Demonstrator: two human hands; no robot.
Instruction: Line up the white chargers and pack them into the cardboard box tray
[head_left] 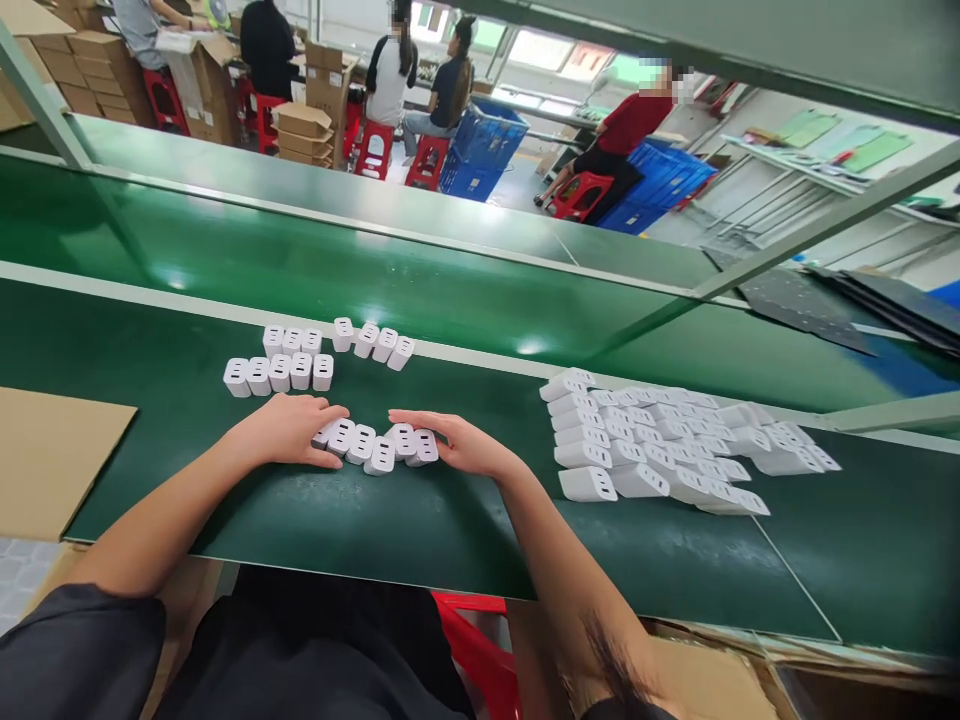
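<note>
White charger plugs (pixel 375 445), about five of them, stand in a short row on the green belt (pixel 300 520) between the two hands, the row's long axis running left to right across the belt with a slight sag in the middle. Each plug stands on end with its port face turned toward the camera, the small dark slots showing on the front. The left hand (pixel 289 430) lies flat and palm down at the row's left end, fingers extended together and touching the first plug. The right hand (pixel 457 442) lies palm down at the right end, fingers loosely extended and touching the last plug, so the row is bracketed from both sides; neither hand pinches anything. Further up the belt, two tidy rows of the same plugs (pixel 289 360) stand side by side, with a shorter row (pixel 373 341) just to their right, tilted a little. To the right, well apart from the hands, a large batch of plugs (pixel 660 445) lies on its sides, long axes mostly left to right. A cardboard sheet (pixel 52 455) rests at the left edge. Beyond the conveyor, other people sit on red stools (pixel 427 160) beside blue crates (pixel 487 145) and cardboard boxes (pixel 304 130).
</note>
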